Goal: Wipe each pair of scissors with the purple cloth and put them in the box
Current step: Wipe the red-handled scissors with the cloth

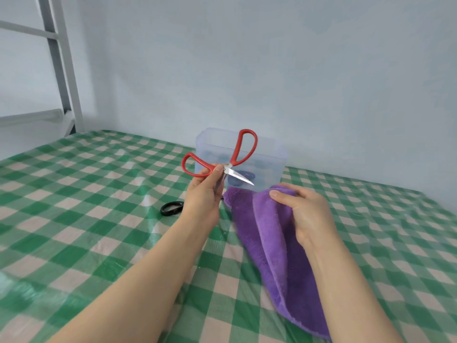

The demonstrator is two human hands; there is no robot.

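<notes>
My left hand (201,191) holds the red-handled scissors (243,147) near the pivot, handles up and spread, one blade pointing right toward the box. My right hand (305,214) grips the purple cloth (267,246), which hangs from it down to the table. The clear plastic box (269,154) stands just behind the scissors, with a dark-handled pair visible inside through its wall. A black scissor handle (171,208) lies on the table left of my left wrist; the other parts of it are hidden behind my hand.
The table wears a green and beige checked cloth (86,219) under shiny plastic. A grey metal bed frame (61,65) stands at the back left, and a pale wall runs close behind the box.
</notes>
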